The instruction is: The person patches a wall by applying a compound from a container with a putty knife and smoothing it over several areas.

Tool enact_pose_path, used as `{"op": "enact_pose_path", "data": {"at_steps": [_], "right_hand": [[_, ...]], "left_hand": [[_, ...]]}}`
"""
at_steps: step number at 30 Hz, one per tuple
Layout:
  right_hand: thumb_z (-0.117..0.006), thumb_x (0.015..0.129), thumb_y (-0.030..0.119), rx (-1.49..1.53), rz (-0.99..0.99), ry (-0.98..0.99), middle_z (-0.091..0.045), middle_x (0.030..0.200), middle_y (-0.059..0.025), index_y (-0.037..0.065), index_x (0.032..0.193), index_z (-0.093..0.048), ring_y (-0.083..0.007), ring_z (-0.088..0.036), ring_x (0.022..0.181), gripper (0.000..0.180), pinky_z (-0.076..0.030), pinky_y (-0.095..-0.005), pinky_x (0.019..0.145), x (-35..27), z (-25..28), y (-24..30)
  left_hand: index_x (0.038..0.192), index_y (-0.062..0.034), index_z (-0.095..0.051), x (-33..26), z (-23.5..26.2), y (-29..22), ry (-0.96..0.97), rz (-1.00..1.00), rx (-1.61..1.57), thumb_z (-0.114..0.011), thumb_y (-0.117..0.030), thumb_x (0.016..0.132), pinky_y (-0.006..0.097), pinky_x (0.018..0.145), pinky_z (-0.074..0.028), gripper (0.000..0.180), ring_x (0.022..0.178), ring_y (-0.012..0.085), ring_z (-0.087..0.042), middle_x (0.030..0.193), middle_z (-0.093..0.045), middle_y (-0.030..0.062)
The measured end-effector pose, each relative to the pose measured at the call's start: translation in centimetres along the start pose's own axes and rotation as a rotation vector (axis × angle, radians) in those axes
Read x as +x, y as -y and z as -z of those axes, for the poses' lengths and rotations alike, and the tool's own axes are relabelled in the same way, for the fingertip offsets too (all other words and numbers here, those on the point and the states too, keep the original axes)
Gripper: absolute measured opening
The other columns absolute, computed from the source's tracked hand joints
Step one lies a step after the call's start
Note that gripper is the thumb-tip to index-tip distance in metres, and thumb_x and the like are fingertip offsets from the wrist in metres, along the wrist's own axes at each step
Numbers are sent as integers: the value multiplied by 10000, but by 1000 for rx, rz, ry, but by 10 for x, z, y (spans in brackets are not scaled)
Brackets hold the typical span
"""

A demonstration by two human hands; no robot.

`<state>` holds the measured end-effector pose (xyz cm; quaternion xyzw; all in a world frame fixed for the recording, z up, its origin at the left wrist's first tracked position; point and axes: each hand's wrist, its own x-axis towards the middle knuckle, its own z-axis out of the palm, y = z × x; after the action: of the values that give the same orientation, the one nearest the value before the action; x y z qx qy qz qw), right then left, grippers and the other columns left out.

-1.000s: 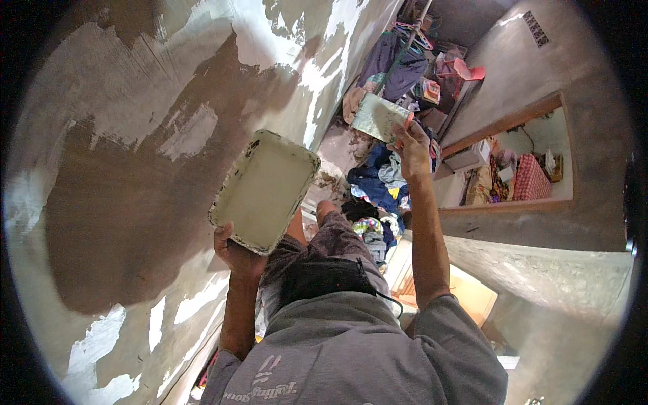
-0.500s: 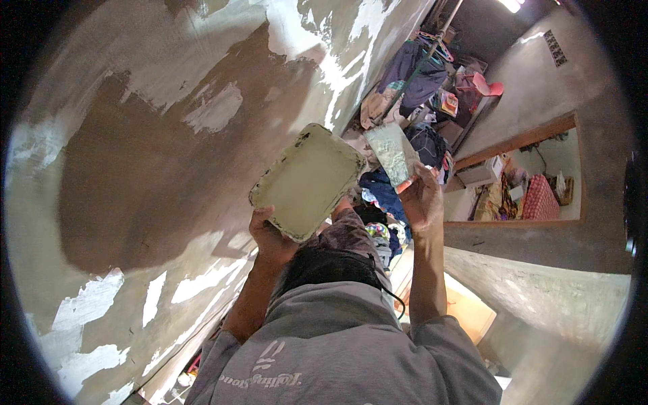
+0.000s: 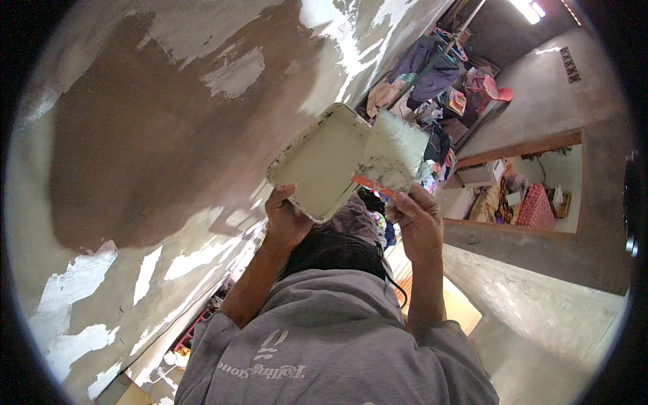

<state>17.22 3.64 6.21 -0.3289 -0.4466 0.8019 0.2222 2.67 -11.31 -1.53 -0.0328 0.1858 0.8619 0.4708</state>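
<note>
My left hand (image 3: 287, 217) is closed on the near left edge of a shallow rectangular tray (image 3: 305, 139) with rounded corners and a chipped, dark-spotted rim. Its inside is a smooth pale cream; whether that is paste or bare tray I cannot tell. In my right hand (image 3: 418, 214) is a broad putty knife (image 3: 395, 147), its wide blade smeared with whitish-grey paste and an orange strip at its base. The blade stands upright and overlaps the tray's right side in the picture; I cannot tell if they touch. My fingers hide most of the handle.
To the left rises a grey-brown wall (image 3: 182, 128) with white patches and a large shadow. Clothes (image 3: 435, 74) hang from a pole at the back, above piled belongings. A wood-framed opening (image 3: 533, 143) on the right wall holds boxes and a red checked item (image 3: 535, 206).
My right hand has brought the putty knife left, from beside the tray to across its right edge, with the blade face turned more into view. The tray appears slightly higher and further right.
</note>
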Motion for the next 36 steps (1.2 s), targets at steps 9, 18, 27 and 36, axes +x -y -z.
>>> {"op": "enact_pose_path", "data": {"at_steps": [9, 18, 27, 36], "right_hand": [[-627, 825, 150, -174, -142, 146, -599, 701, -33, -6, 863, -617, -86, -538, 550, 161, -425, -210, 488, 4, -68, -11], [-635, 817, 148, -220, -253, 218, -610, 652, -64, -24, 793, -623, -115, -570, 515, 174, -445, -235, 451, 8, -98, -18], [-597, 842, 179, -587, -395, 394, -611, 663, -90, -32, 802, -621, -134, -571, 487, 216, -437, -233, 417, 17, -98, -6], [-598, 840, 211, -450, -581, 422, -604, 651, -77, -10, 802, -617, -142, -562, 481, 225, -429, -249, 404, 26, -90, 8]], "left_hand": [[1227, -66, -413, -2, -2, 5, -4, -35, 106, -490, -550, 807, 417, 795, -490, 645, 981, 277, -555, 1111, -534, 131], [1122, -67, -497, -9, 17, 1, 47, -10, 55, -371, -728, 770, 371, 517, -521, 759, 666, 237, -616, 882, -614, 102], [1082, -38, -489, -9, 17, -4, 78, -78, 20, -502, -457, 815, 367, 576, -518, 497, 698, 243, -605, 886, -593, 121], [1185, -43, -439, -11, 13, -3, -128, -115, 17, -553, -368, 746, 402, 704, -515, 558, 878, 288, -592, 1032, -569, 140]]}}
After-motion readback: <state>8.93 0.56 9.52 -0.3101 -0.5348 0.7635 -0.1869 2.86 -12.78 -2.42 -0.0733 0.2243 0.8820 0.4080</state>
